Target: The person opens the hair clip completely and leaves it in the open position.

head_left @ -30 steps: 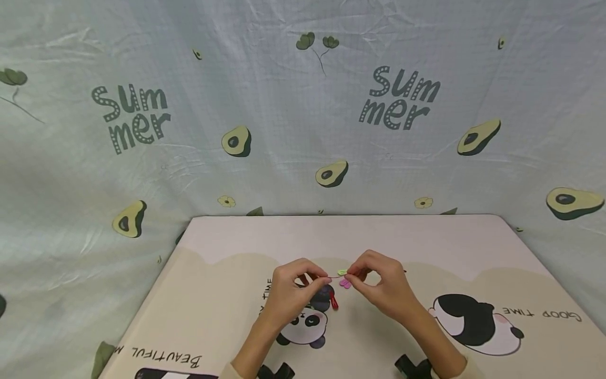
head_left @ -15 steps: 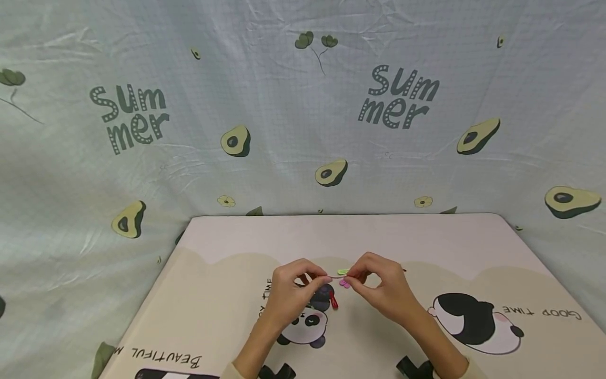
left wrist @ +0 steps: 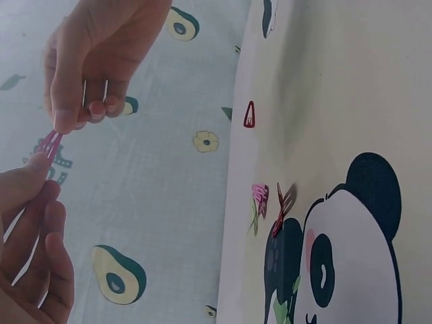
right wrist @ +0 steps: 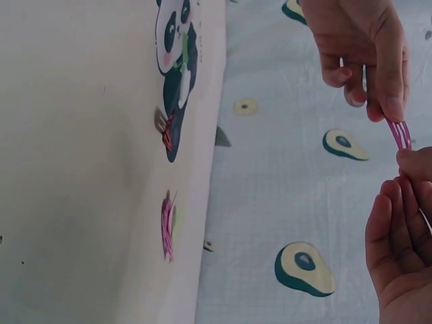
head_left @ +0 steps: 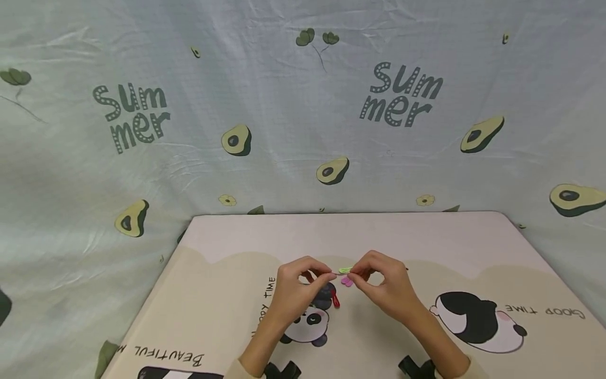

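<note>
A pink snap hair clip (left wrist: 50, 143) is stretched between both hands, raised over the table. My left hand (head_left: 298, 289) pinches one end between thumb and fingertips. At the other end, the thumb and fingertips of my right hand (head_left: 385, 287) pinch it too. The slim, open-centred clip (right wrist: 399, 133) shows clearly between the fingertips in the right wrist view. Beyond and below the hands lie pink hair clips (head_left: 347, 281), a green hair clip (head_left: 345, 270) and red hair clips (head_left: 335, 299). A single red snap clip (left wrist: 250, 115) lies apart from them in the left wrist view.
The table mat (head_left: 236, 310) carries printed pandas, a dog's head and lettering. A pale curtain (head_left: 284, 105) with avocados hangs behind its far edge. Dark wrist-worn devices (head_left: 418, 367) sit near the sleeves at the front.
Both hands keep their pinch on the pink hair clip and stay almost in place. The head view has shifted very slightly.
</note>
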Tool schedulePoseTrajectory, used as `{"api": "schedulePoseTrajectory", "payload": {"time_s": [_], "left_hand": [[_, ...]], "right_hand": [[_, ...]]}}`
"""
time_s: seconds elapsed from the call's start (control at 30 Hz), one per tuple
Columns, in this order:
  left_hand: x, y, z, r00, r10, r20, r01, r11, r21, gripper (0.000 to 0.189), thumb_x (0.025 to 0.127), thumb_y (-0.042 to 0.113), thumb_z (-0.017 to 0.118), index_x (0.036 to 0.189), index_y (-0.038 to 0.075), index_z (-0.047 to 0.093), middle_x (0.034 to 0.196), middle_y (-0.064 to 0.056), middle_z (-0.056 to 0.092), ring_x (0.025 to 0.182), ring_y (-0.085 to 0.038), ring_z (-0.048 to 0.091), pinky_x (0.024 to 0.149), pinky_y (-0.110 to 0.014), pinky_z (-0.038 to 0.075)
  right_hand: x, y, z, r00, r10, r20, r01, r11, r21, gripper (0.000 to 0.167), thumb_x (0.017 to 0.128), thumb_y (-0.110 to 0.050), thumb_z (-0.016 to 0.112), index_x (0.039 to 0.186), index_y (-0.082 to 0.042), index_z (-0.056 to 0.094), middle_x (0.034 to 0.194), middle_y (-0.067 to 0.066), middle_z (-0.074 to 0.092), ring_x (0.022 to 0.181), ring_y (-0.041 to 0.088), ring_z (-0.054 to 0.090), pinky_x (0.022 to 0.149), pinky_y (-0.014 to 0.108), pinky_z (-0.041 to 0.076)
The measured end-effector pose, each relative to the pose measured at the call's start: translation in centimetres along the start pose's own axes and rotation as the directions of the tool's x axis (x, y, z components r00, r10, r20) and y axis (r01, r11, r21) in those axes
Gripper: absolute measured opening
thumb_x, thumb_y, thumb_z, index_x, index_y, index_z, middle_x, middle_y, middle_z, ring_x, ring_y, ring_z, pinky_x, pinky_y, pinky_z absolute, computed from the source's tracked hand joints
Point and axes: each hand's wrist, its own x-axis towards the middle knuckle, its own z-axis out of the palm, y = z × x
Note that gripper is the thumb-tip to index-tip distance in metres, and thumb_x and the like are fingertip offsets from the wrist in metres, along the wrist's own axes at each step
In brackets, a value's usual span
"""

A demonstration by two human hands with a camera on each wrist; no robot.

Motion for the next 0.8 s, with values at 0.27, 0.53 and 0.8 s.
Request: {"api": "schedulePoseTrajectory", "payload": {"time_s": [0.27, 0.53, 0.8], "left_hand": [[0.8, 0.2, 0.2, 1.0, -0.008, 0.016, 0.008, 1.0, 0.006, 0.007, 0.088, 0.017, 0.083, 0.093, 0.013, 0.079, 0.085, 0.001, 0.077, 0.077, -0.006, 0.065, 0.067, -0.024, 0.059], [1.2, 0.0, 0.3, 1.0, 0.009, 0.018, -0.009, 1.0, 0.011, 0.009, 0.087, 0.016, 0.083, 0.094, 0.012, 0.078, 0.086, 0.001, 0.078, 0.076, -0.006, 0.066, 0.066, -0.025, 0.06], [1.0, 0.3, 0.6, 1.0, -0.022, 0.018, 0.023, 0.999, -0.027, 0.008, 0.088, 0.014, 0.082, 0.095, 0.013, 0.078, 0.089, 0.0, 0.078, 0.079, -0.006, 0.066, 0.066, -0.024, 0.059]], "right_hand": [[-0.1, 0.1, -0.3, 0.999, 0.03, -0.035, -0.031, 0.999, -0.024, 0.027, 0.077, 0.005, 0.086, 0.089, -0.017, 0.074, 0.085, -0.009, 0.069, 0.072, 0.003, 0.062, 0.068, 0.017, 0.058], [-0.3, 0.4, -0.2, 0.998, 0.038, -0.06, -0.04, 0.999, -0.028, 0.026, 0.078, 0.005, 0.085, 0.089, -0.015, 0.074, 0.084, -0.007, 0.069, 0.071, 0.003, 0.061, 0.066, 0.017, 0.057], [-0.3, 0.4, -0.3, 0.996, 0.034, -0.088, -0.038, 0.998, -0.045, 0.025, 0.079, 0.003, 0.085, 0.093, -0.014, 0.074, 0.083, -0.004, 0.07, 0.069, 0.004, 0.061, 0.067, 0.017, 0.057]]}}
